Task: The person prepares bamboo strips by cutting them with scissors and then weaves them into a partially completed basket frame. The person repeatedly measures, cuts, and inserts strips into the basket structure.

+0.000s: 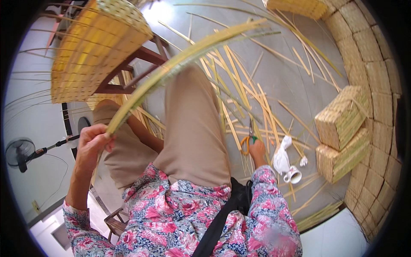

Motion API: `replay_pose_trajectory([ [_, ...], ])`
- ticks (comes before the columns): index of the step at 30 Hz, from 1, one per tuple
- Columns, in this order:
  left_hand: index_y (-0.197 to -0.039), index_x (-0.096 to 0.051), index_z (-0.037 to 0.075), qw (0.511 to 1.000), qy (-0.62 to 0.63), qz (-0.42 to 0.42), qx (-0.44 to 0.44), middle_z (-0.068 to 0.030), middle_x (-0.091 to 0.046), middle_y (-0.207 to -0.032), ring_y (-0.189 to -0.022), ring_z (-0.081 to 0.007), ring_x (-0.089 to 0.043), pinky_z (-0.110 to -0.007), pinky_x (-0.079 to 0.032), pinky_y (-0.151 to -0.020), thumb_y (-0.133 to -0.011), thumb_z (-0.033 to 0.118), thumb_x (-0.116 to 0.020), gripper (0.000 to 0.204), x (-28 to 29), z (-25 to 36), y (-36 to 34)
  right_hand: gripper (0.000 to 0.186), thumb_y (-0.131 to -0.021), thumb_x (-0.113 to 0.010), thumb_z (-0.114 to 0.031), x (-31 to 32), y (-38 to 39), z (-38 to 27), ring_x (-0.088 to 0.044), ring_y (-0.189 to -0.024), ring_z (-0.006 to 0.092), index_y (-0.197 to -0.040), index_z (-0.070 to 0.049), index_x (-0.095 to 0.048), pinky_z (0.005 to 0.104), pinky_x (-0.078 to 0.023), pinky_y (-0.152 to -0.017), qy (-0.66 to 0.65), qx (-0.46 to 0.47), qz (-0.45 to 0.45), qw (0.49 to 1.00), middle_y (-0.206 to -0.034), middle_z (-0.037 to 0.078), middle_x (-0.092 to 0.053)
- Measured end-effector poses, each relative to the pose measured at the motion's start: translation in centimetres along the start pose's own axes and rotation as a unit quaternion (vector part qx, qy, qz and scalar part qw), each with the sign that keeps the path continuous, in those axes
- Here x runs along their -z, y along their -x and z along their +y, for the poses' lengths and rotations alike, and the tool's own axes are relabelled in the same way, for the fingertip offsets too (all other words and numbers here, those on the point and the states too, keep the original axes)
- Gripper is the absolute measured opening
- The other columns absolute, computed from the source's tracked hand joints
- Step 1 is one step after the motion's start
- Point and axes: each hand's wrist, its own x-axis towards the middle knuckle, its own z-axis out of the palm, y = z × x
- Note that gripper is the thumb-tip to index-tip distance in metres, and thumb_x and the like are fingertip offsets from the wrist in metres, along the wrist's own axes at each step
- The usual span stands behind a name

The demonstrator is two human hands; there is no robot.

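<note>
My left hand (92,141) is closed around one end of a long bundle of flat yellow-green plant strips (171,64), perhaps bamboo or reed. The bundle arches up and to the right across my knees, its far ends slightly splayed. Low on the right, my right hand (257,150) is closed at the handles of a pair of scissors (245,145) with orange and green grips. The blades point away from me, over strips scattered on the floor. My fingertips there are partly hidden.
Loose strips (265,111) litter the grey floor (299,98). At upper left a woven basket piece (98,47) with protruding strips rests on a wooden stool (137,64). Woven boxes (342,118) stand at right beside a stacked wall (376,77). A white cup (293,175) and plastic bag (281,158) lie near my right hand.
</note>
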Motion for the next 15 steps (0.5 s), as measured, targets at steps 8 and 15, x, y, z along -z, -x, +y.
replay_pose_trajectory([
  [8, -0.084, -0.068, -0.002, 0.999, 0.033, -0.036, -0.02, -0.004, -0.064, -0.067, -0.059, -0.0068, -0.057, -0.02, -0.046, -0.057, -0.091, 0.015, -0.059, 0.02, 0.9, -1.5, -1.2, 0.022, -0.073, -0.063, -0.021, 1.5, -1.5, 1.4, -0.066, -0.088, 0.0423, -0.082, -0.001, -0.066, 0.0486, -0.051, -0.078, -0.074, 0.063, 0.059, 0.993, -0.088, 0.024, -0.069],
  [15, -0.084, -0.068, -0.002, 0.996, 0.059, -0.052, -0.029, -0.0042, -0.064, -0.069, -0.061, -0.0077, -0.057, -0.021, -0.046, -0.057, -0.086, 0.018, -0.059, 0.021, 1.6, -3.1, -2.6, 0.017, -0.086, -0.057, -0.02, 10.8, -2.8, -2.0, -0.055, -0.067, 0.0125, -0.089, -0.004, -0.062, 0.0308, -0.044, -0.057, -0.297, 0.152, 0.041, 0.942, -0.071, 0.002, -0.057],
])
